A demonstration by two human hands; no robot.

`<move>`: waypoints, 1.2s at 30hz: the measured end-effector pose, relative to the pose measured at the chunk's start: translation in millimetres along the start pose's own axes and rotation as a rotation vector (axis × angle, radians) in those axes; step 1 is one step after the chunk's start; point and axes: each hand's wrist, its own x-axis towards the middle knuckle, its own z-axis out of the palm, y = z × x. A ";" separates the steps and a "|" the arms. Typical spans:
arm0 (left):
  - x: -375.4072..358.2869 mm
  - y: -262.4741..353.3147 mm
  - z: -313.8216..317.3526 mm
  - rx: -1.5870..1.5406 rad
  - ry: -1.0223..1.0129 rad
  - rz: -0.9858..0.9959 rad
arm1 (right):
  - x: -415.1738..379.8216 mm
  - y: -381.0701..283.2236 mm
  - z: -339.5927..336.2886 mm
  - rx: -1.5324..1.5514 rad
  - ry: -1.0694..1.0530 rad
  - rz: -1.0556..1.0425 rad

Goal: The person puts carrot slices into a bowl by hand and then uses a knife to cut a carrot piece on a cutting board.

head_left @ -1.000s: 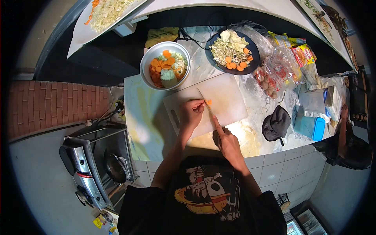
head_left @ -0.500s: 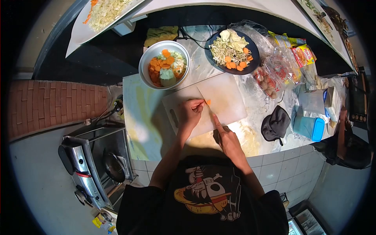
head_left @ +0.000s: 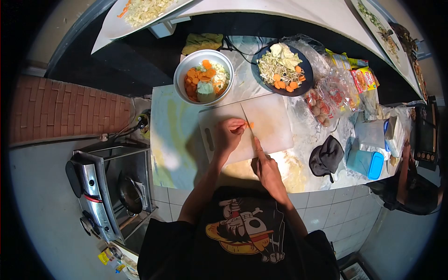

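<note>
A white cutting board (head_left: pixel 273 119) lies on the table in front of me. My right hand (head_left: pixel 267 167) is closed round the handle of a knife (head_left: pixel 247 117), whose blade points away from me over the board. Just left of the blade, my left hand (head_left: pixel 232 133) has its fingers pressed together, holding an orange carrot piece that they mostly hide. Small carrot slices (head_left: pixel 251 125) lie at the blade's right side. Behind the board stand a metal bowl (head_left: pixel 179 84) of carrot slices and chopped vegetables and a dark plate (head_left: pixel 305 70) with bean sprouts, cabbage and carrot slices.
Plastic bags (head_left: pixel 336 88) with round items lie at the right, beyond a black cap (head_left: pixel 326 157) and a blue-lidded container (head_left: pixel 375 165). A stove (head_left: pixel 93 186) stands at the left below table height. Another person (head_left: pixel 410 189) is partly visible at the far right.
The whole view has shifted slightly. More carrot slices show beside the blade; both hands remain at the board with nearly the same grip.
</note>
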 end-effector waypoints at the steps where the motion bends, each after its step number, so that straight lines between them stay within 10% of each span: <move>1: 0.3 0.2 -0.4 0.001 -0.016 -0.004 | -0.9 1.0 1.2 0.000 0.008 -0.006; 36: 0.4 -5.5 -5.8 -0.047 -0.054 0.004 | -9.9 -8.2 -8.0 -0.068 -0.062 0.018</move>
